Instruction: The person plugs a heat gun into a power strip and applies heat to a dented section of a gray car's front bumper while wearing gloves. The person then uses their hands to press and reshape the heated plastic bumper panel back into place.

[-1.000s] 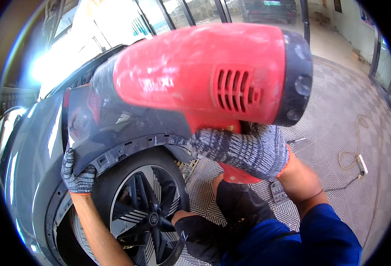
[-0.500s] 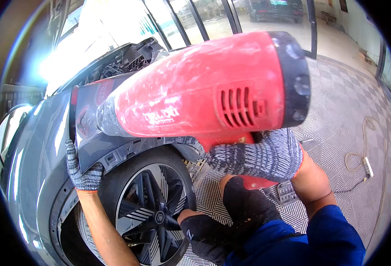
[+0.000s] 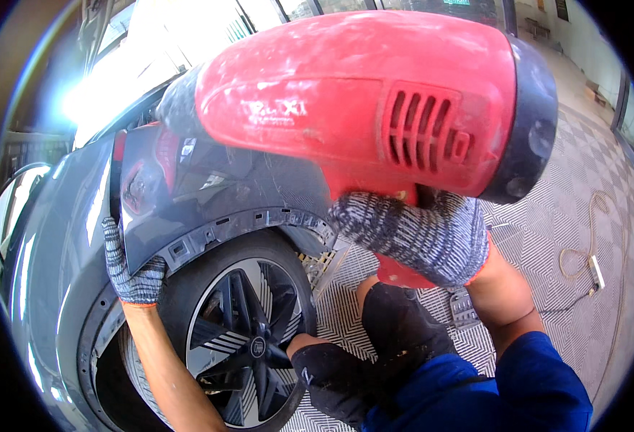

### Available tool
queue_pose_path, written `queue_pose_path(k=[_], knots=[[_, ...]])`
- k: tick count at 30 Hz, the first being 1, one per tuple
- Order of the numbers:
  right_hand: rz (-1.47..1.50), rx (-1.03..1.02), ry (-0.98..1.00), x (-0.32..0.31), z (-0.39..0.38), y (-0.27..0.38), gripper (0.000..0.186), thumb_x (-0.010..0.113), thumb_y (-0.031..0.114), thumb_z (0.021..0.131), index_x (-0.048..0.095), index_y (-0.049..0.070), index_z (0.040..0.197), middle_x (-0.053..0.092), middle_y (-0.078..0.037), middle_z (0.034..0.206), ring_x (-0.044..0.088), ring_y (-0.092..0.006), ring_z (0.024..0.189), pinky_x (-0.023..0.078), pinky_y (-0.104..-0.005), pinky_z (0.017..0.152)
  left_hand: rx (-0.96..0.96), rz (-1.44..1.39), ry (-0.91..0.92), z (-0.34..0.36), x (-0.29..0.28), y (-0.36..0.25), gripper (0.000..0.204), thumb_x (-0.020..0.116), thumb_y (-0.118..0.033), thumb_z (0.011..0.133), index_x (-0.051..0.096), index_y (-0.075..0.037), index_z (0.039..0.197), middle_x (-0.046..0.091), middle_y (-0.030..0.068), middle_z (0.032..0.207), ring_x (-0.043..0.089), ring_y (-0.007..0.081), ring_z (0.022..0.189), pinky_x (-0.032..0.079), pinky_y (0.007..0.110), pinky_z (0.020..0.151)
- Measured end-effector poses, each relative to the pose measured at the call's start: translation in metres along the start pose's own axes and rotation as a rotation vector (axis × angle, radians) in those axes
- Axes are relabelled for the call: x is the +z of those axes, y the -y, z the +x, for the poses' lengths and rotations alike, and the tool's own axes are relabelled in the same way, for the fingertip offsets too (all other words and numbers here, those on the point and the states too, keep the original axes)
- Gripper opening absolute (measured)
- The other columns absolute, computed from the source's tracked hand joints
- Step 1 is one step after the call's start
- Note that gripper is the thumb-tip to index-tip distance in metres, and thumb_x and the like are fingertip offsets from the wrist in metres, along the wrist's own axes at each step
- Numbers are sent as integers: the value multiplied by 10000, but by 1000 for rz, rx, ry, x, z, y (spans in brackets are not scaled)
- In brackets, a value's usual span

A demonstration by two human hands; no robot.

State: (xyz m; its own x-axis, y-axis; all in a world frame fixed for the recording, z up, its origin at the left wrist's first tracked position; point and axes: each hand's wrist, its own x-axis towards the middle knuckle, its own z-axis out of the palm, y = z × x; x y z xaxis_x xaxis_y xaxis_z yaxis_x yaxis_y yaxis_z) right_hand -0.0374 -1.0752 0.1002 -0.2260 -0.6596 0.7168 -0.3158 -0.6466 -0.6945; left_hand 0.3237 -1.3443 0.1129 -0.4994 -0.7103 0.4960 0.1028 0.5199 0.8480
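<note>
My right hand [image 3: 421, 234], in a grey-and-white knit glove, is wrapped round the handle of a big red heat gun [image 3: 310, 86]. Its dark nozzle points left, over the upper edge of a grey car fender panel [image 3: 216, 180]. A dented-looking or reflecting patch shows on the panel near its left edge. With a matching glove, my left hand [image 3: 137, 273] grips the panel's lower left corner, one finger stretched up along the gap beside the neighbouring grey body panel [image 3: 51, 237]. Its other fingers are partly hidden behind the corner.
Below the fender arch stands a wheel [image 3: 248, 345] with a black and silver rim, close to my knees. A pale cable [image 3: 583, 252] and a white power strip [image 3: 596, 272] lie on the patterned floor [image 3: 526, 281] at right. Glass doors and another vehicle are at the back.
The heat gun has risen and shifted slightly right, its nozzle moving from in front of the panel to the panel's upper edge. My left hand stays at the corner, almost unmoved.
</note>
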Motion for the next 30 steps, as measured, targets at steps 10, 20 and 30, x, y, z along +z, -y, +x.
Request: queue_pose_path(k=[10, 20, 30], knots=[[-312, -233, 77, -2, 3, -2, 344, 753, 221, 740, 666, 79, 1042, 678, -72, 987, 649, -203, 895, 529, -333, 772, 71, 154, -170, -6, 21, -5, 343, 365, -208, 970, 489, -27, 1235, 610, 82, 1138, 559, 169, 1073, 345, 341, 1076], [-21, -137, -30, 2, -1, -10, 392, 772, 236, 720, 654, 73, 1057, 678, -96, 984, 653, -216, 866, 523, -338, 788, 143, 406, -38, -1, 0, 2, 406, 432, -87, 911, 403, -13, 1309, 606, 85, 1145, 555, 162, 1085, 342, 332, 1080], [-35, -202, -46, 2, 1, -17, 432, 795, 223, 692, 638, 51, 1055, 676, -96, 975, 652, -220, 872, 527, -337, 780, 46, 262, -64, -5, -15, 4, 521, 499, -16, 830, 367, -26, 1334, 620, 66, 1113, 566, 155, 1068, 291, 335, 1112]])
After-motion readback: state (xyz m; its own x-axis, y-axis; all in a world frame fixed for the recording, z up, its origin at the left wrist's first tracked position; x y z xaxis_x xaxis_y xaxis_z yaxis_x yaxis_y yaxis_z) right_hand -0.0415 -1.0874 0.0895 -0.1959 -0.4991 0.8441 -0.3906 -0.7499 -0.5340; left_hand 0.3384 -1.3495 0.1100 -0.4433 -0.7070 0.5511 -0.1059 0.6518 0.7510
